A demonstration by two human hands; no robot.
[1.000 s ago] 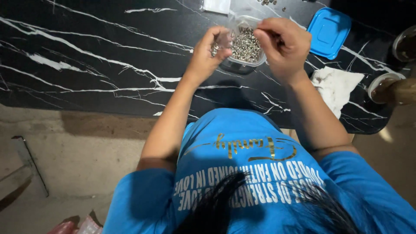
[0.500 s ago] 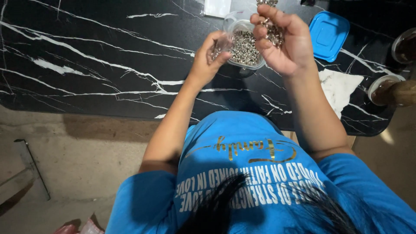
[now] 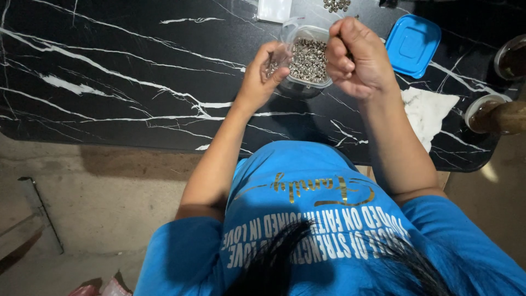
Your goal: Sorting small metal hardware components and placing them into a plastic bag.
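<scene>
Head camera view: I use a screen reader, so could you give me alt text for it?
Seen from above, a person in a blue shirt holds their left hand against a clear plastic container of small metal beads, the right hand closed in a fist just above it. The container sits on a black marble-pattern table, with a blue lid and a white cloth to the right.

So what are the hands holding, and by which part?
Left hand grips the clear plastic tub of small metal pieces by its near-left rim; right hand is closed, contents hidden.
</scene>
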